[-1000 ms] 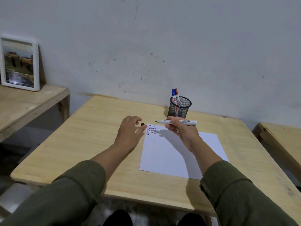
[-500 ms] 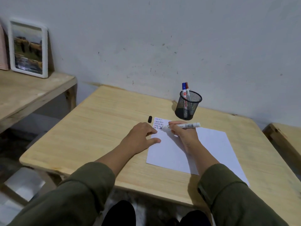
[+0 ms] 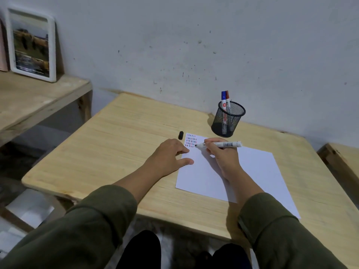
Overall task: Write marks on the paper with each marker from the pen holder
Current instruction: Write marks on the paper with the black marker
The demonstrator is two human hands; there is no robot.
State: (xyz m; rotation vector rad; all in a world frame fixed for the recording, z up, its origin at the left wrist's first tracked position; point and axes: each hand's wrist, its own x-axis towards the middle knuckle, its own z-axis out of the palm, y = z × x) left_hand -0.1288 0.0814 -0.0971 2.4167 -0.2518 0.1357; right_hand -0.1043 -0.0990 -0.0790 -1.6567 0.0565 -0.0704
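- Head view: white paper (image 3: 242,171) is seen lying flat on the wooden tabletop (image 3: 120,144), with small rows of black, red and blue marks (image 3: 191,140) at its far left corner.
- A white marker (image 3: 223,144) is pinched in the grip of the right hand (image 3: 223,158), fingers curled round the barrel; the tip is placed at the right edge of the marks, at or just on the sheet.
- The left hand (image 3: 169,158) is laid flat, fingers spread, fingertips pressed on the left edge of the paper; nothing is held.
- A black cap (image 3: 181,135) is seen on the tabletop just beyond the paper's corner, apart from both hands.
- The mesh pen holder (image 3: 228,119) stands upright beyond the paper, near the wall; two markers, blue-capped (image 3: 223,98) and red-capped (image 3: 227,95), are kept inside.
- Step judged: a black mark is being written beside the existing rows.
- To be done well: the sheet should be kept pinned by the left fingertips so it is not dragged; short light strokes should be made, lined up with the rows, not overlapping them.
- Wrist should be kept off fresh ink to avoid smearing.
- Cap should be left within reach for recapping.
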